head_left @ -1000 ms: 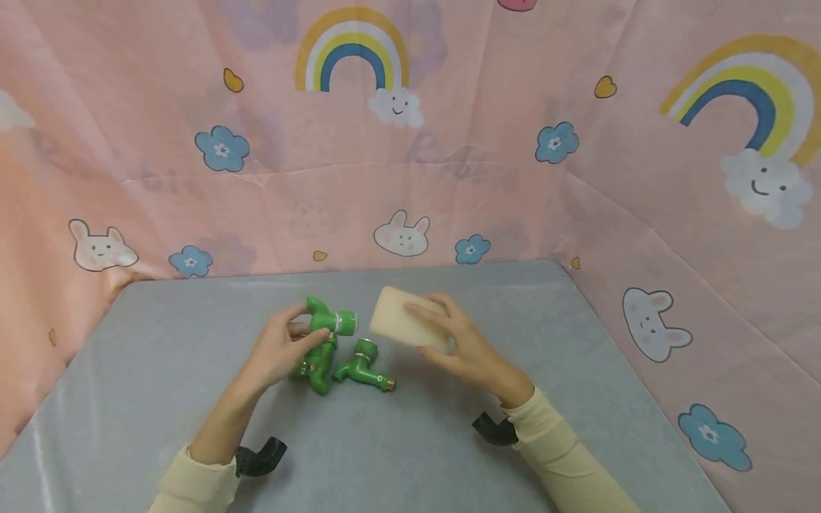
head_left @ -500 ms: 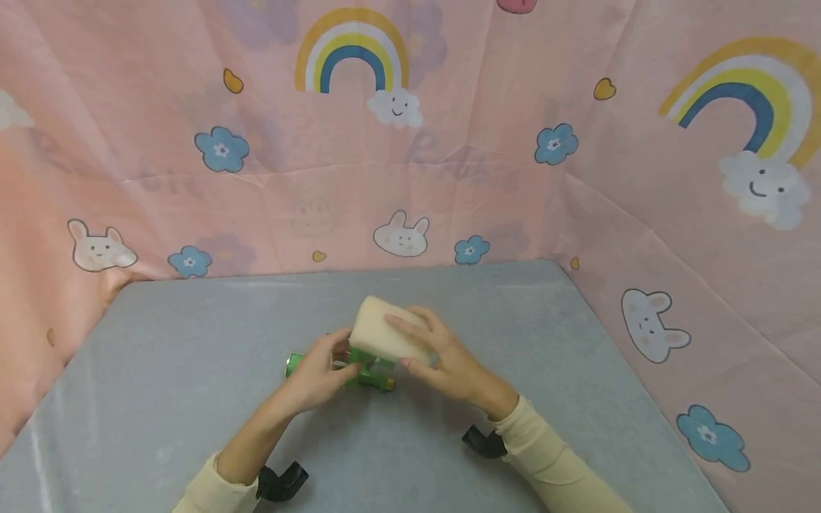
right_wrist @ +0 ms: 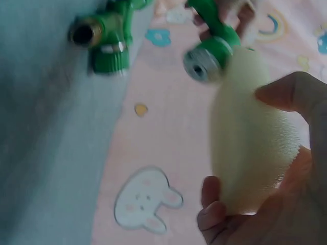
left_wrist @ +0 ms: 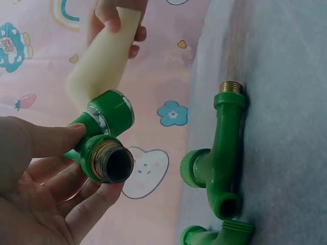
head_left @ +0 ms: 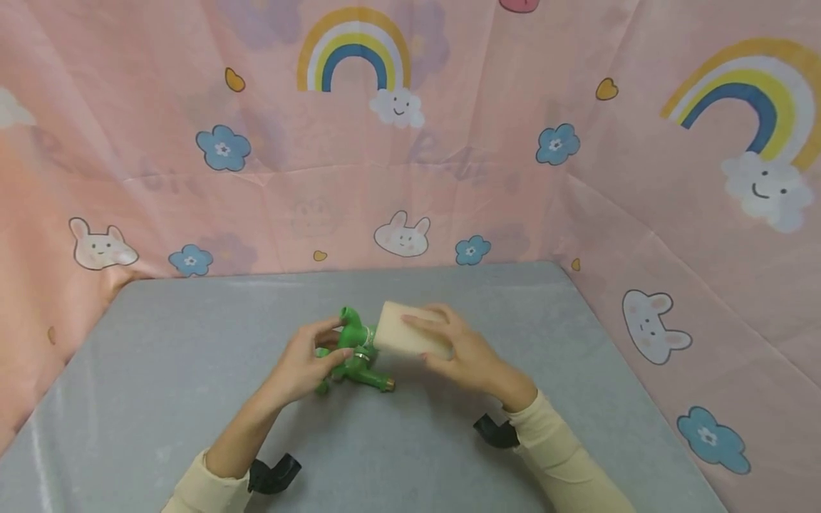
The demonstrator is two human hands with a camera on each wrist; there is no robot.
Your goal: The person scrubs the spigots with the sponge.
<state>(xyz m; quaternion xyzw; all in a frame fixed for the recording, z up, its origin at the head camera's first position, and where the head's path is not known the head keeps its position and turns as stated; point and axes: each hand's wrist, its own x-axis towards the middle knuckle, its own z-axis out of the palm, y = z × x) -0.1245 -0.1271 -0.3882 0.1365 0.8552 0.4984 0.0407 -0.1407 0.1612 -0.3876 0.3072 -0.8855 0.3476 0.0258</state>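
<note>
A green plastic tap (head_left: 352, 330) is pinched between the thumb and fingers of the left hand (head_left: 301, 367), raised off the table. In the left wrist view its brass threaded end faces the camera. The right hand (head_left: 471, 360) grips a cream sponge (head_left: 405, 329), thumb on one face and fingers on the other. The sponge's left end meets the held tap's ribbed cap (left_wrist: 113, 113) in the head view. Below them a second green tap (left_wrist: 222, 138) lies on the table, its brass end toward the right. Part of another green tap (left_wrist: 225, 235) shows beside it, mostly behind the left hand in the head view.
A grey cloth-covered table (head_left: 192, 335) lies under both hands. Pink printed curtain (head_left: 269, 206) hangs behind it and along the sides. Black curved mounts (head_left: 274, 474) project from both wrists, close above the tabletop.
The left hand has moved right with the tap. The sponge swung left over the tap half a second ago, hiding it, then shifted back right, leaving the tap's spout and body visible again.
</note>
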